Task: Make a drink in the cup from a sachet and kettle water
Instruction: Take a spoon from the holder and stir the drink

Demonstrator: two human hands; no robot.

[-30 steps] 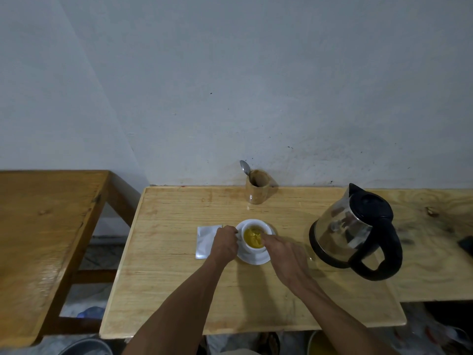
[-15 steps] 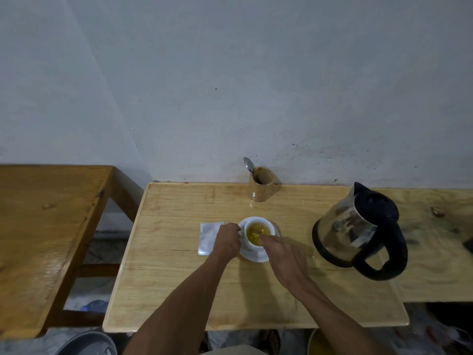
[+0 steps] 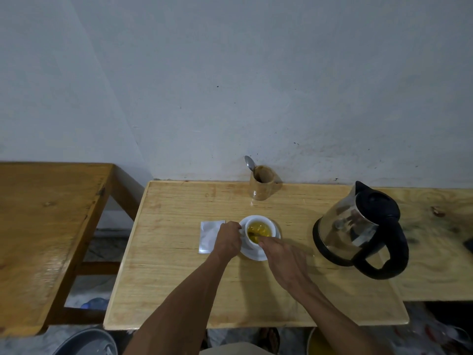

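left hand (image 3: 228, 239) still gripping cup (image 3: 259, 229) handle, right hand (image 3: 284, 257) fingers still pinching a stirrer (image 3: 254, 234)

- White cup (image 3: 258, 222) holding yellow-amber liquid (image 3: 258, 229).
- White saucer (image 3: 252, 252) beneath.
- White sachet (image 3: 208, 237), plain, faintly glossy.
- Pale blond wooden table (image 3: 179, 272) with fine straight grain.
- Darker honey-brown wooden table (image 3: 43, 226) with knots, to the left.
- Shiny silver kettle (image 3: 345, 226) with black lid, base ring and handle.
- Tan wooden holder (image 3: 262, 187), silver spoon (image 3: 249, 162) inside.
- Pale grey-blue wall (image 3: 256, 85), speckled with small dark marks.
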